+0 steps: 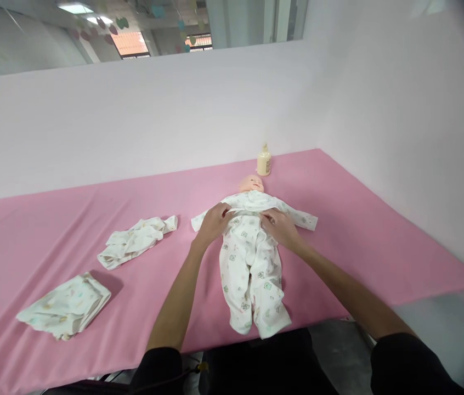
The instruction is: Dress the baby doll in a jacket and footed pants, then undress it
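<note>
A baby doll (252,183) lies on its back on a pink-covered table, its head toward the wall. It wears a white printed long-sleeved top (246,201) and matching trousers (248,258). At the doll's waist, my left hand (216,220) pinches the cloth at the left side, where the top's hem meets the trousers. My right hand (280,226) has its fingers curled on the same hem at the right side. Which layer each hand grips is partly hidden by the fingers. Both sleeves stretch outward, and the trouser legs point toward me.
A cream pump bottle (264,162) stands behind the doll's head near the white wall (153,126). On the left lie a crumpled printed garment (137,240) and a folded printed cloth (67,304). The pink sheet (351,241) ends at the table's front edge.
</note>
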